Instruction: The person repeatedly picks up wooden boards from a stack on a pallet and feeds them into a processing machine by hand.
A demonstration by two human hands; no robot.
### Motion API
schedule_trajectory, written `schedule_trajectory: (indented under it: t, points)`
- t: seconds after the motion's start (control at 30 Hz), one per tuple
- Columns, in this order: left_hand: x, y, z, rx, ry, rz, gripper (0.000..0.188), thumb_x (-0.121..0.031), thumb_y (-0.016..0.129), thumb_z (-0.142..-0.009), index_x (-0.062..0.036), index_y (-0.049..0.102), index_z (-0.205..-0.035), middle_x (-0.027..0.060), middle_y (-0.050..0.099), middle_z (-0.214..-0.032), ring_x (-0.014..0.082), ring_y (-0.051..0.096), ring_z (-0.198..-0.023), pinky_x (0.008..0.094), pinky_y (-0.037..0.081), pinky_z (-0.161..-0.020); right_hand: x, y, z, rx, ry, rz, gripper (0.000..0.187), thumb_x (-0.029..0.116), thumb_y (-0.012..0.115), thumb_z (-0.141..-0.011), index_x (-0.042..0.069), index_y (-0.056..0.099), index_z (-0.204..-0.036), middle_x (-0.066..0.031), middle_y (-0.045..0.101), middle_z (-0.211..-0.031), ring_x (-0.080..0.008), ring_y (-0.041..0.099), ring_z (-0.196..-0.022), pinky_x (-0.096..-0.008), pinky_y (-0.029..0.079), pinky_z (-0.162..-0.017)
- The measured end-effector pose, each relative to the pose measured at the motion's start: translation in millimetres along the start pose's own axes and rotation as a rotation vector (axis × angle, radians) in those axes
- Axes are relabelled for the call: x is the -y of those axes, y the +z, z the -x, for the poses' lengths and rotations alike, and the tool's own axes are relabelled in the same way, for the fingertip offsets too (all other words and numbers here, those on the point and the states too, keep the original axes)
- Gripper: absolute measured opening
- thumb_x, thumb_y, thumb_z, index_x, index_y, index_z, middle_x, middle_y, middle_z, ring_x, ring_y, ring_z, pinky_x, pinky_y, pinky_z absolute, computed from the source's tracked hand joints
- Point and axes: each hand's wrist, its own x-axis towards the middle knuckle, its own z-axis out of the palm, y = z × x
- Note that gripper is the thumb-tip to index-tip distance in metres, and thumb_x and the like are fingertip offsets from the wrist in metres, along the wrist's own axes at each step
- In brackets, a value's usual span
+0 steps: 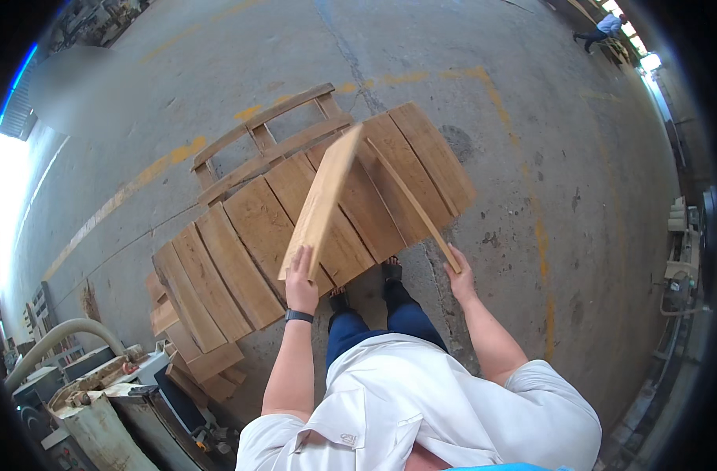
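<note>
My left hand (301, 284) is closed on the near end of a wide, pale wooden board (325, 200), which is raised and tilted, its far end pointing away from me. In my right hand (461, 279) is the near end of a narrow wooden strip (412, 198), slanting up and left toward the board's far end. Whether the two pieces touch there I cannot tell. Beneath them, several brown wooden planks (266, 220) lie side by side in a slightly fanned row. The raised board hides part of that row.
A ladder-like wooden frame (274, 149) lies along the far side of the planks. Shorter wood pieces (209, 365) are stacked at the lower left, beside a worn machine (91, 416) with a thick hose (68, 326). Yellow lines (541, 259) mark the concrete floor. A person (603, 30) is far off, upper right.
</note>
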Motion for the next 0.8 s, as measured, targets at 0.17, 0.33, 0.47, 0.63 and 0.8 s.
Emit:
schedule_trajectory:
  t: [0.17,0.33,0.47,0.63,0.8]
  points:
    - [18,-19,38,0.188,0.110,-0.337,0.082,0.006,0.060,-0.079,-0.0253,0.042,-0.153,0.0090,0.039,-0.158,0.0374,0.036,-0.144,0.0584,0.029,-0.116,-13,10,93,-0.046,-0.066,0.270,0.056,0.000,0.067,-0.091,0.011,0.052,-0.144,-0.0096,0.057,-0.139,-0.0257,0.053,-0.130,-0.0340,0.040,-0.111]
    - [17,-38,71,0.173,0.066,-0.107,0.080,0.007,0.066,-0.080,-0.0196,0.043,-0.152,0.0123,0.048,-0.151,0.0353,0.047,-0.137,0.0435,0.041,-0.112,-27,15,167,-0.102,0.163,0.053,0.053,0.006,0.069,-0.091,0.006,0.052,-0.141,-0.0096,0.062,-0.131,-0.0221,0.057,-0.123,-0.0331,0.043,-0.106]
    - [42,-45,97,0.048,-0.410,0.755,0.053,-0.001,0.065,-0.091,-0.0036,0.051,-0.142,0.0131,0.068,-0.121,0.0275,0.065,-0.114,0.0312,0.050,-0.095,-18,21,188,-0.052,0.305,-0.230,0.049,0.012,0.073,-0.089,0.001,0.057,-0.134,-0.0095,0.067,-0.120,-0.0194,0.062,-0.112,-0.0329,0.047,-0.097]
    - [35,-65,146,-0.042,-0.751,1.180,0.040,-0.002,0.066,-0.089,-0.0021,0.057,-0.128,0.0103,0.068,-0.112,0.0247,0.070,-0.100,0.0384,0.061,-0.080,5,16,184,-0.120,0.367,-0.466,0.048,0.011,0.073,-0.087,0.003,0.057,-0.132,-0.0073,0.065,-0.120,-0.0200,0.062,-0.111,-0.0343,0.050,-0.093]
    - [45,-86,253,-0.158,-0.675,1.508,0.043,0.001,0.060,-0.090,-0.0039,0.054,-0.132,0.0118,0.067,-0.123,0.0291,0.069,-0.106,0.0464,0.061,-0.083,32,-12,195,-0.037,0.399,-0.904,0.053,0.010,0.073,-0.084,0.007,0.054,-0.134,-0.0047,0.064,-0.121,-0.0208,0.062,-0.112,-0.0362,0.052,-0.094]
